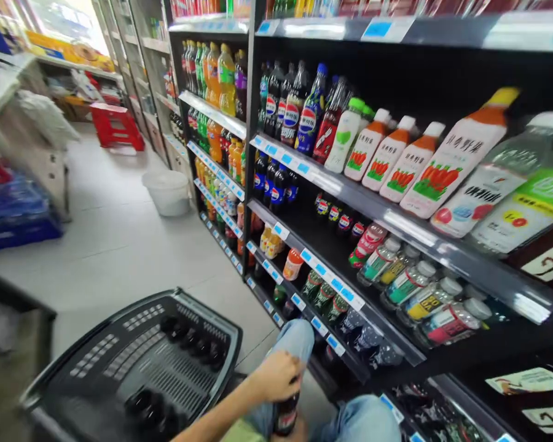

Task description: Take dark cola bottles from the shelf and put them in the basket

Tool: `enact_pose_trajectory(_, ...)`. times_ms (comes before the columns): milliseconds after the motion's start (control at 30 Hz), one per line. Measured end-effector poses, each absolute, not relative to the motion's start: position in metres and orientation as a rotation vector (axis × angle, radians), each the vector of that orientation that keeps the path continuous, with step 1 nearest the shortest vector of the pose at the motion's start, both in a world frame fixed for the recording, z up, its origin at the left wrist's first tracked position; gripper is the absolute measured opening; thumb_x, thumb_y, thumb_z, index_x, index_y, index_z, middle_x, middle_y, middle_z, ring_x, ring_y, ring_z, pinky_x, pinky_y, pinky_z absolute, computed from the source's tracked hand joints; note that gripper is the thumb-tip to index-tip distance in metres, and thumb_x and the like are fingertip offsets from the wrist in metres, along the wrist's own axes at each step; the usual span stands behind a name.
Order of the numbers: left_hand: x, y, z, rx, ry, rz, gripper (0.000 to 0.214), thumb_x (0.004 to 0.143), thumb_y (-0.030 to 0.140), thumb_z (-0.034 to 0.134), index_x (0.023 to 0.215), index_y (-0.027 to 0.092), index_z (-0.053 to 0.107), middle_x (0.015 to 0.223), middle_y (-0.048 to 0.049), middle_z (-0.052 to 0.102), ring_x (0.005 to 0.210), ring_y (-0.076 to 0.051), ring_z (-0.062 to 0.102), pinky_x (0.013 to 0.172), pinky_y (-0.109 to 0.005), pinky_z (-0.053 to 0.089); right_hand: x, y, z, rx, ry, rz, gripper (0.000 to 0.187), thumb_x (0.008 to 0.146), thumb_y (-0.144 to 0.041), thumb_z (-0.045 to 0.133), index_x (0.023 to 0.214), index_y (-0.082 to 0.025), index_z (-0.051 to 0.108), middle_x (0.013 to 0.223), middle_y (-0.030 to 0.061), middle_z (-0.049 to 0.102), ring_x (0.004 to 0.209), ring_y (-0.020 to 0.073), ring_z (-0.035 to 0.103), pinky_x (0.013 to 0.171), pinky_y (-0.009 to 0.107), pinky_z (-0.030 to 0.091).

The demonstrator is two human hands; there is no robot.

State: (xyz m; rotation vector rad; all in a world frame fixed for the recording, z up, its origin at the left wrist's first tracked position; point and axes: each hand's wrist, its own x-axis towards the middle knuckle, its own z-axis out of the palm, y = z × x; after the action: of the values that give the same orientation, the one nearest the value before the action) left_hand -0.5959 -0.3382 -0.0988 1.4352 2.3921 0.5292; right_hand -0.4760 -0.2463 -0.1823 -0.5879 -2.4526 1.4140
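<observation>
Your left hand [276, 376] has its grip closed over the top of a dark bottle [286, 416]. The bottle stands upright, neck up, near and centre between your denim knees [299, 337]. It is round, smooth and glossy, with a red label. Your right hand [300, 434] barely shows beneath it, so I cannot tell its grip.

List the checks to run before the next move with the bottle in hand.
1. Grip: left hand closed round the neck of the dark bottle: ok.
2. Bottle upright between the knees: ok.
3. Support: right hand under the bottle's base: cannot tell, cut off at frame edge.
4. Cap on: cannot tell, hand covers it.
5. Room: black basket beside the person shows bare floor: ok.
</observation>
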Motion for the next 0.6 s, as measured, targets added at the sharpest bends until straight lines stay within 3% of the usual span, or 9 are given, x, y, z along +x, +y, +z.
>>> enact_pose_trajectory(67, -0.604, -0.346, -0.106, 1.262, 2.415, 0.631, 0.016, 0.092, 0.029, 0.06, 0.091, 0.02, 0.073, 0.095, -0.015, 0.08, 0.088, -0.03, 0.076, 0.084, -0.04, 0.055, -0.453, -0.25, -0.194, -0.845, -2.444, 1.55, 0.036, 0.043, -0.037, 0.075, 0.074, -0.032, 0.059, 0.059, -0.0074, 0.067, 0.062, 0.0343, 0.073, 0.062, 0.047, 0.058)
enact_pose_trajectory(167, -0.609, -0.35, -0.124, 0.964, 2.422, 0.955, 0.016, 0.09, 0.03, 0.059, 0.081, 0.021, 0.069, 0.085, -0.008, 0.078, 0.082, -0.024, 0.072, 0.082, -0.033, 0.052, -0.435, -0.243, -0.201, -1.046, -2.441, 1.588, 0.032, 0.043, -0.039, 0.064, 0.073, -0.034, 0.054, 0.06, -0.0043, 0.067, 0.075, 0.0432, 0.077, 0.073, 0.052, 0.056)
enact_pose_trajectory(367, -0.608, -0.332, -0.155, 0.581, 2.223, 1.42, 0.013, 0.078, 0.029, 0.064, 0.07, 0.02, 0.064, 0.068, -0.0021, 0.065, 0.071, -0.019, 0.059, 0.076, -0.03, 0.048, -0.429, -0.229, -0.205, -1.25, -2.444, 1.598, 0.056, 0.043, -0.044, 0.072, 0.094, -0.033, 0.051, 0.076, 0.0001, 0.068, 0.092, 0.0432, 0.076, 0.084, 0.049, 0.054)
enact_pose_trajectory(600, -0.632, -0.325, -0.171, 0.592, 1.994, 1.539, 0.014, 0.075, 0.032, 0.066, 0.073, 0.019, 0.071, 0.076, -0.0018, 0.071, 0.08, -0.019, 0.063, 0.081, -0.03, 0.05, -0.428, -0.224, -0.205, -1.295, -2.358, 1.468, 0.068, 0.037, -0.038, 0.081, 0.096, -0.027, 0.05, 0.096, 0.0114, 0.072, 0.104, 0.0434, 0.071, 0.084, 0.042, 0.053)
